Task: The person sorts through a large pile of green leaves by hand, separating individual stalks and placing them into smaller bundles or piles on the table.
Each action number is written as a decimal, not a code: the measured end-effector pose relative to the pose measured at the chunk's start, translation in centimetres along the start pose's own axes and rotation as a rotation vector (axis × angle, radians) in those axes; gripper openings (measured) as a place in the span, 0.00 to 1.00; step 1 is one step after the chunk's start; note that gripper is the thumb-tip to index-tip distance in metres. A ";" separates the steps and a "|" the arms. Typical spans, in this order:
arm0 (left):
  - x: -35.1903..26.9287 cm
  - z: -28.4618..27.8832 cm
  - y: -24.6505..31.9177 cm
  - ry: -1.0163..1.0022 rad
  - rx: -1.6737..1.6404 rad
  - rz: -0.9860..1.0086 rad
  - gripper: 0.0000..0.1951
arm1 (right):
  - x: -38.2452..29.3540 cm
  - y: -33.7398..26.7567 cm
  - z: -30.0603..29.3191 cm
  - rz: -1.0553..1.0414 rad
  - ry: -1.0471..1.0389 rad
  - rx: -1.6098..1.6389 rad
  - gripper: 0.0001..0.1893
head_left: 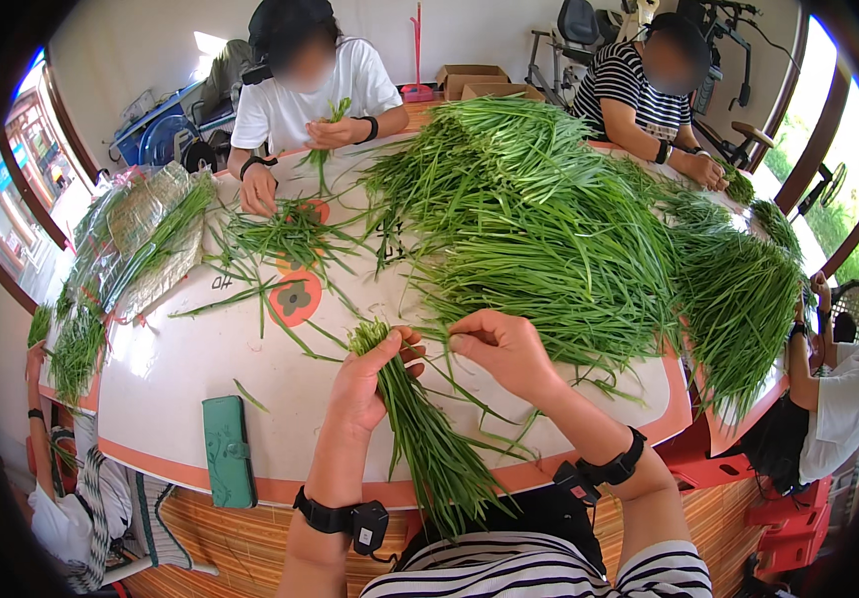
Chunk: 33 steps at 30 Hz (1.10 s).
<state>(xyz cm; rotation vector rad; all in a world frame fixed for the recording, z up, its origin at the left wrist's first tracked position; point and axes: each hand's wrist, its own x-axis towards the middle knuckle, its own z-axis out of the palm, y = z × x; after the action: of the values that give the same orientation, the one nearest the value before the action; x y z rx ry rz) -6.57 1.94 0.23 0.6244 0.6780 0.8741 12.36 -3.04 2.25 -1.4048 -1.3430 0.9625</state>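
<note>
My left hand [371, 374] is wrapped around a bundle of garlic chives [429, 441]. The pale cut ends point up past my thumb, and the green leaves hang down over the table's near edge towards my lap. Just to the right, the thumb and forefinger of my right hand [500, 347] pinch together on what looks like a thin chive blade at their tips. Beyond my hands a large heap of garlic chives [534, 247] covers the middle and right of the table. A few loose blades lie beneath and beside my right wrist.
The table [167, 404] has an orange border. A green phone case [227, 448] lies at its near left edge. Scattered chives [280, 235] and a wrapped chive pile [152, 224] lie farther left. Another chive pile [736, 299] is at right. Several people sit around, two opposite handling chives.
</note>
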 end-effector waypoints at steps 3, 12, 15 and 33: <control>0.0 -0.7 0.1 0.021 0.045 -0.016 0.11 | 0.3 -1.4 1.6 0.025 -0.048 0.032 0.09; -0.5 0.5 -0.1 0.082 0.130 0.063 0.11 | 0.8 -0.1 3.5 0.042 -0.159 0.050 0.10; -0.6 0.9 -0.2 0.058 0.182 0.108 0.11 | 0.4 0.0 3.7 0.010 -0.133 0.099 0.08; -0.7 1.1 -0.2 0.065 0.184 0.119 0.11 | 0.7 -0.8 2.7 -0.023 -0.151 -0.029 0.11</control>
<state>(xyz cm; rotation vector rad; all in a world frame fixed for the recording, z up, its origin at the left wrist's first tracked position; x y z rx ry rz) -5.96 1.01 0.93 0.8103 0.7914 0.9524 9.64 -2.14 2.41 -1.3574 -1.4867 1.0551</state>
